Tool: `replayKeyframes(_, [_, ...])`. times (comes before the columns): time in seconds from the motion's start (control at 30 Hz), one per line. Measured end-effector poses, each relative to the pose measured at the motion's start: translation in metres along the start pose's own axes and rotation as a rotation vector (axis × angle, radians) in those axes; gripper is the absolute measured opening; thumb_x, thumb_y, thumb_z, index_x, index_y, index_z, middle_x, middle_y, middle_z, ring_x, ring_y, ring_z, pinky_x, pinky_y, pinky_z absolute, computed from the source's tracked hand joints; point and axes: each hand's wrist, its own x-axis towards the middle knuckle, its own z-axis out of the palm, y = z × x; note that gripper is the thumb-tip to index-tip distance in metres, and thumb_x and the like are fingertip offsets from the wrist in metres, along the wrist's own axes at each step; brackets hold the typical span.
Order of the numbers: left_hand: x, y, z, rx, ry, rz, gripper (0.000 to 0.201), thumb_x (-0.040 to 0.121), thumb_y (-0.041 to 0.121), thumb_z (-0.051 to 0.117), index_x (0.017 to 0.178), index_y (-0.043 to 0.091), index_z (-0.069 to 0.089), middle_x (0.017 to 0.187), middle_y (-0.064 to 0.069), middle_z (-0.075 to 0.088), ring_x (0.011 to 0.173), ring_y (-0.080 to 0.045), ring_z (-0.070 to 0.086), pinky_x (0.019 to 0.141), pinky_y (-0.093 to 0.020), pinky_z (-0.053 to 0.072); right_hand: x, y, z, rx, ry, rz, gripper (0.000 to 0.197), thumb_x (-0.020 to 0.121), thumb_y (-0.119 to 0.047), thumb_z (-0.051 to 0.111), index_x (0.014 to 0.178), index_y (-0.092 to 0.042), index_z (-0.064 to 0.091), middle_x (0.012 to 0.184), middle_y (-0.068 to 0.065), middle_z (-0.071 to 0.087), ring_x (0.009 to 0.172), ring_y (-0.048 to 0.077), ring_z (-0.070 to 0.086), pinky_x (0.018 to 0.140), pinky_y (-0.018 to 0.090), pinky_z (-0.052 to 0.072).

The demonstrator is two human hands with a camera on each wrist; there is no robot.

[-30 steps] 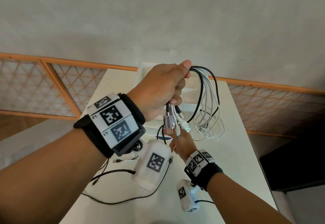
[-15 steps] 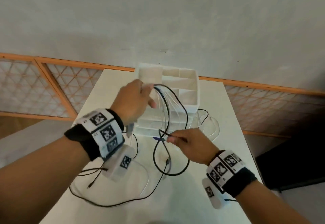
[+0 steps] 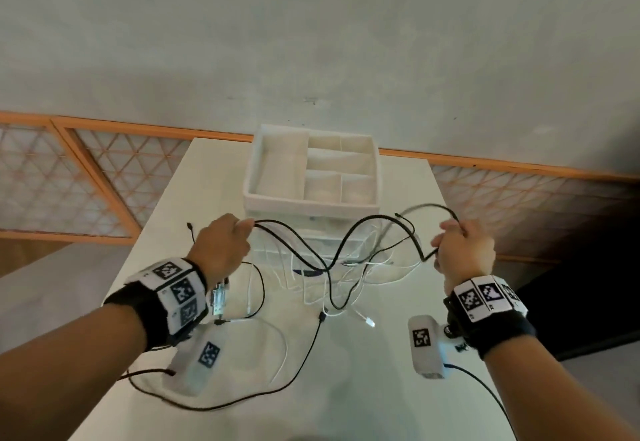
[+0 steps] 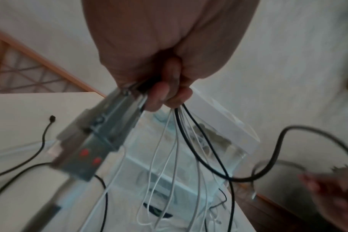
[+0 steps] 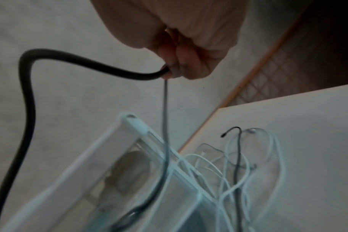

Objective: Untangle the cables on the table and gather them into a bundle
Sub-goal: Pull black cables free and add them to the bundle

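Above the long white table (image 3: 391,388), we hold both our hands up in the air, well apart from each other. Our left hand (image 3: 221,246) is curled tight around a bunch of thin white cables (image 4: 163,158) and black cables (image 3: 304,250), which hang down from our fist in long loops. Some grey metal plugs (image 4: 101,135) stick out of the same fist on the other side and point down at the table.

Our right hand (image 3: 464,250) is curled around one thick black cable (image 5: 30,97). From that fist the cable bends in a wavy line and sags across to our left hand. A thinner grey cable (image 5: 165,119) drops straight down from our right fingers (image 5: 191,66).

The rest of the cables lie in a loose messy pile on the table between our hands, white ones and black ones crossing over each other. One long thin black cable (image 3: 298,368) curls across the near part of the table.

Behind the pile stands a see-through plastic box with drawers (image 5: 113,180). On top of it sits a white tray with small sections (image 3: 273,198).
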Motion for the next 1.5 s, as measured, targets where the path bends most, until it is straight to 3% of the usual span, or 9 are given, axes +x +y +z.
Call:
replayKeyframes(0.27, [-0.009, 0.03, -0.017, -0.242, 0.016, 0.03, 0.033, 0.103, 0.032, 0.046, 0.086, 0.005, 0.053, 0.067, -0.005, 0.049, 0.047, -0.02, 0.036, 0.054, -0.033, 0.036, 0.002, -0.001, 0.01, 0.043, 0.03, 0.047, 0.021, 0.1, -0.038, 0.051, 0.113, -0.022, 0.055, 0.094, 0.004, 0.074, 0.064, 0.03, 0.068, 0.061, 0.038, 0.06])
replayKeyframes(0.4, [-0.022, 0.06, -0.024, -0.466, -0.079, 0.107, 0.025, 0.103, 0.024, 0.049, 0.091, 0.003, 0.058, 0.052, 0.007, 0.04, 0.044, -0.012, 0.027, 0.048, -0.028, 0.024, -0.005, -0.013, 0.012, -0.153, -0.227, -0.095, 0.093, 0.072, -0.077, 0.064, 0.146, -0.029, 0.036, 0.145, 0.006, 0.047, 0.107, 0.023, 0.064, 0.099, 0.043, 0.05])
replayKeyframes(0.63, [-0.055, 0.117, -0.028, -0.397, -0.391, 0.432, 0.026, 0.1, 0.029, 0.053, 0.09, 0.009, 0.065, 0.052, 0.013, 0.035, 0.047, -0.01, 0.025, 0.048, -0.026, 0.022, -0.099, -0.079, 0.032, -0.192, -0.729, -0.601, 0.054, 0.075, -0.055, 0.078, 0.122, -0.042, 0.055, 0.051, -0.014, 0.051, 0.046, 0.003, 0.046, 0.05, 0.014, 0.035])
replayKeyframes(0.77, [-0.066, 0.12, -0.052, -0.386, -0.43, 0.546, 0.027, 0.092, 0.034, 0.056, 0.09, 0.012, 0.07, 0.058, 0.004, 0.034, 0.05, -0.013, 0.027, 0.045, -0.027, 0.023, -0.075, -0.035, 0.045, -0.383, -0.899, -0.315, 0.031, 0.087, -0.035, 0.073, 0.066, -0.014, 0.065, 0.045, -0.014, 0.05, 0.044, 0.002, 0.044, 0.056, 0.023, 0.037])
replayKeyframes(0.87, [-0.062, 0.09, -0.071, -0.148, -0.333, 0.508, 0.024, 0.093, 0.042, 0.057, 0.089, 0.025, 0.074, 0.062, -0.001, 0.039, 0.05, -0.022, 0.033, 0.039, -0.026, 0.033, -0.049, -0.003, 0.03, -0.778, -0.881, -0.264, 0.036, 0.083, -0.041, 0.073, 0.056, -0.024, 0.057, 0.055, -0.012, 0.056, 0.061, 0.011, 0.058, 0.065, 0.028, 0.045])
replayKeyframes(1.07, [-0.05, 0.016, -0.042, 0.546, -0.551, 0.307, 0.033, 0.104, 0.039, 0.041, 0.096, 0.022, 0.069, 0.07, 0.004, 0.054, 0.064, -0.011, 0.046, 0.065, -0.023, 0.038, -0.012, -0.011, 0.012, -0.619, -0.081, -0.364, 0.01, 0.085, -0.017, 0.063, 0.093, -0.02, 0.069, 0.082, 0.013, 0.067, 0.077, 0.033, 0.057, 0.068, 0.03, 0.04])
replayKeyframes(1.23, [-0.052, -0.034, 0.005, 0.558, -0.254, 0.135, 0.028, 0.103, 0.016, 0.043, 0.103, 0.016, 0.071, 0.07, 0.012, 0.048, 0.073, -0.018, 0.049, 0.055, -0.018, 0.031, -0.055, 0.035, 0.029, -0.697, -0.557, -0.266, 0.077, 0.084, -0.012, 0.068, 0.15, -0.029, 0.032, 0.113, 0.005, 0.059, 0.101, 0.028, 0.062, 0.094, 0.038, 0.05])
replayKeyframes(1.37, [-0.061, -0.038, 0.014, 0.401, -0.168, 0.044, 0.028, 0.104, 0.019, 0.04, 0.085, 0.022, 0.061, 0.069, 0.011, 0.047, 0.062, -0.013, 0.047, 0.05, -0.015, 0.029, -0.113, 0.068, 0.045, -0.725, -0.628, -0.283, 0.029, 0.089, -0.031, 0.062, 0.115, -0.02, 0.057, 0.096, 0.0, 0.069, 0.096, 0.025, 0.066, 0.082, 0.031, 0.05])
replayKeyframes(1.5, [-0.067, -0.028, 0.015, 0.353, -0.201, 0.068, 0.033, 0.098, 0.034, 0.053, 0.068, 0.024, 0.045, 0.064, 0.006, 0.05, 0.06, -0.011, 0.047, 0.054, -0.025, 0.03, -0.147, 0.093, 0.085, -0.97, -0.882, -0.126, 0.062, 0.084, -0.069, 0.052, 0.107, -0.014, 0.068, 0.111, 0.007, 0.07, 0.108, 0.03, 0.064, 0.09, 0.035, 0.051])
